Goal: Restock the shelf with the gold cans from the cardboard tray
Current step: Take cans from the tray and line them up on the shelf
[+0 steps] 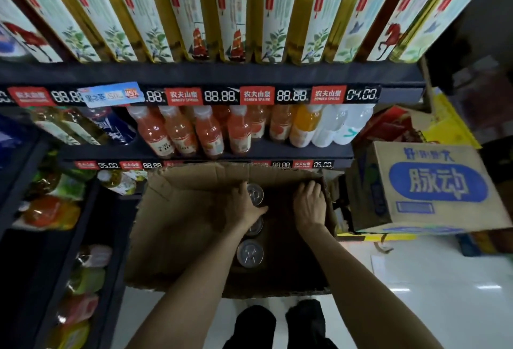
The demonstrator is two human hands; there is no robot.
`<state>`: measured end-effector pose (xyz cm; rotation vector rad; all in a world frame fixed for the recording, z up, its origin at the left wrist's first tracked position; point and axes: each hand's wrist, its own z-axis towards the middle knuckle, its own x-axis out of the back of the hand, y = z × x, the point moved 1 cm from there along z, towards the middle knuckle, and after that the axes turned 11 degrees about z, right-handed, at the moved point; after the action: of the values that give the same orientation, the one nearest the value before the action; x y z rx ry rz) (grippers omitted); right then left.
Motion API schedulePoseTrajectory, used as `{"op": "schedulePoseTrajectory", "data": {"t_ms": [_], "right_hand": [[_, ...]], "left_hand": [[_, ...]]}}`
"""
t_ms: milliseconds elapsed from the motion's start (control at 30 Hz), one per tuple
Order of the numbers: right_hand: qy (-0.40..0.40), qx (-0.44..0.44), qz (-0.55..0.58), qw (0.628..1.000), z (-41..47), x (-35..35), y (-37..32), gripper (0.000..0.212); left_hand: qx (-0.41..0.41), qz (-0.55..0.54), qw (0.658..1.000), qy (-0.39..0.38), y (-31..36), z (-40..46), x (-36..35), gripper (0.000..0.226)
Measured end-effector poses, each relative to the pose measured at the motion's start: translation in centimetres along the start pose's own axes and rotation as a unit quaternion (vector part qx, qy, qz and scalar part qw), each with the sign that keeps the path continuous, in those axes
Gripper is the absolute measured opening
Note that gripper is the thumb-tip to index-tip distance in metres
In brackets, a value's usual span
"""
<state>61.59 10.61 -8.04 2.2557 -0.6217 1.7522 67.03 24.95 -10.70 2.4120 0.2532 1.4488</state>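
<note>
At centre frame the left hand (244, 207) curls round the farthest can (255, 194) of a row of three standing upright in the tray (177, 226). The other two lie just below it toward the viewer. The right hand (311, 205) rests with loosely bent fingers at the tray's right wall, holding nothing. The shelf (249, 151) lies above, so I judge the lift goes straight up, then forward.

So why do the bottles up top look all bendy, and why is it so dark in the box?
Head view: the wide lens fans the top-shelf bottles outward; the cardboard tray is shadowed, its can tops catching glare; the floor reflects lights; the left edge is blurry.
</note>
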Motion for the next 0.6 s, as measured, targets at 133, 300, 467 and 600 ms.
{"op": "schedulePoseTrajectory", "data": {"t_ms": [133, 300, 467, 600], "right_hand": [[0.046, 0.064, -0.077, 0.994, 0.5, 0.2, 0.4, 0.024], [0.052, 0.129, -0.030, 0.990, -2.3, 6.7, 1.5, 0.066], [-0.060, 0.078, 0.351, 0.931, -4.7, 16.3, 5.5, 0.076], [-0.050, 0.099, 0.575, 0.810, -6.0, 21.4, 8.2, 0.073]], "left_hand": [[0.024, -0.008, 0.999, 0.041, 0.1, 0.4, -0.8, 0.072], [0.016, -0.112, 0.991, 0.068, 0.0, -0.6, 2.8, 0.074], [-0.043, -0.313, 0.946, 0.079, 2.4, -5.2, 10.7, 0.057], [-0.149, -0.359, 0.916, 0.100, 7.2, -9.5, 17.8, 0.057]]}}
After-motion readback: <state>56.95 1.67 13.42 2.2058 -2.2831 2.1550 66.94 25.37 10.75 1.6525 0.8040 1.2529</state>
